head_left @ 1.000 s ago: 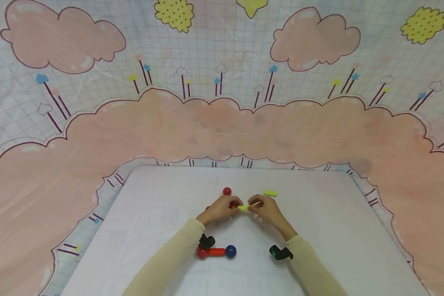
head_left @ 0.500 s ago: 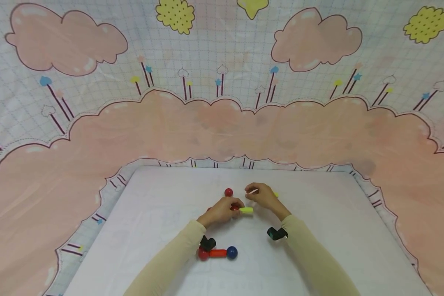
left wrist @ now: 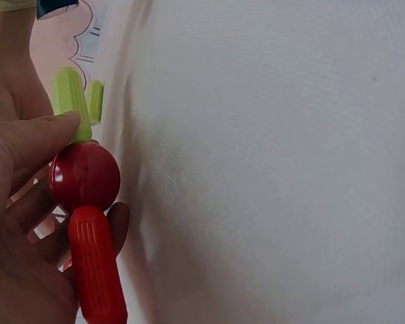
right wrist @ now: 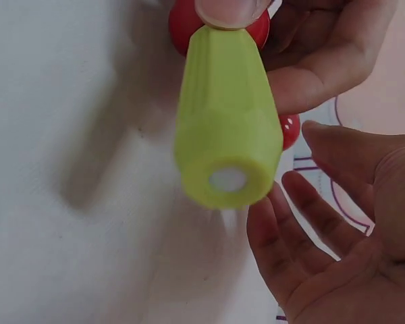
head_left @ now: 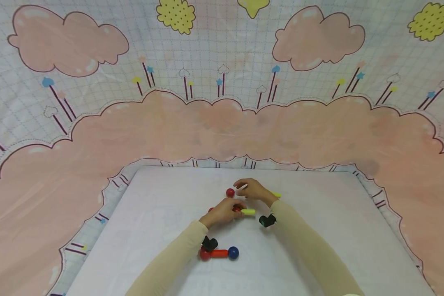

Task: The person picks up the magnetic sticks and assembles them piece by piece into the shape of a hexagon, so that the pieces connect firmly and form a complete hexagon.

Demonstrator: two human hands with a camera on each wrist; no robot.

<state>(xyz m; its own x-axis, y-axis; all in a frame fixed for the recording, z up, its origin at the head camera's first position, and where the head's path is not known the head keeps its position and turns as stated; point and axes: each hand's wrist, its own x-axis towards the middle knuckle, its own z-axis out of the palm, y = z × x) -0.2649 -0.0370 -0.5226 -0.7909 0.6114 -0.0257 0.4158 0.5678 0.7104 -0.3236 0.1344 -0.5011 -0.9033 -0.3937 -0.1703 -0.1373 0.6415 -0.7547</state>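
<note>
My left hand (head_left: 223,211) grips a toy joint: a glossy red ball (left wrist: 88,177) with a yellow-green rod (left wrist: 67,94) on one side and a red rod (left wrist: 98,270) on the other. The thumb lies at the base of the yellow-green rod, with fingers behind the ball. In the right wrist view, the rod's free end shows a pale round disc (right wrist: 227,179). My right hand (head_left: 252,190) is empty, fingers loosely bent, just right of a loose red ball (head_left: 230,192) at the back.
Behind the right wrist lies another yellow-green rod (head_left: 276,194). A red ball (head_left: 210,209) peeks out left of the left hand. Nearer, a red ball (head_left: 205,254), red rod (head_left: 219,253) and blue ball (head_left: 233,253) form a row on the white table (head_left: 163,193). Patterned cloth surrounds it.
My right hand has left the yellow-green rod's end and moved back and left toward the loose red ball. The left hand keeps its hold, almost in place.
</note>
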